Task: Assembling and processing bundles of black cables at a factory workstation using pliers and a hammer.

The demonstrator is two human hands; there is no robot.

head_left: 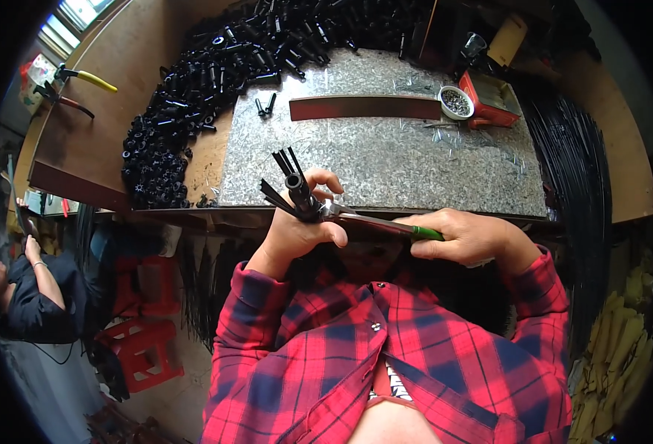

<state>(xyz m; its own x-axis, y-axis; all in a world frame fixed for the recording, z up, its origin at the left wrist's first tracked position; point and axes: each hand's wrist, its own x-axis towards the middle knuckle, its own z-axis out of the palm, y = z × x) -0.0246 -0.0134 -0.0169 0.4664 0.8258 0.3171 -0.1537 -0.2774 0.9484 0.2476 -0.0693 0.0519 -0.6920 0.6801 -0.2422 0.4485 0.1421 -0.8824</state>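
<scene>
My left hand [286,238] is closed around a black tubular part [297,189] with several thin black strips fanning out from it, held above my lap at the table's front edge. Its index finger and thumb curve out to the right of the part. In my right hand [463,235] is a pair of pliers [424,232] with green grips, fingers wrapped round the handles. The metal jaws reach left to the base of the tubular part and seem to touch it. Whether they pinch anything there is too small to tell.
Black tubes and caps [245,55] are heaped at the table's back and left. A dark flat bar [363,108] lies beside a white bowl of small metal pieces [456,102] and a red box [482,100]. Long black strips [574,148] hang at right. Another person [41,292] sits left.
</scene>
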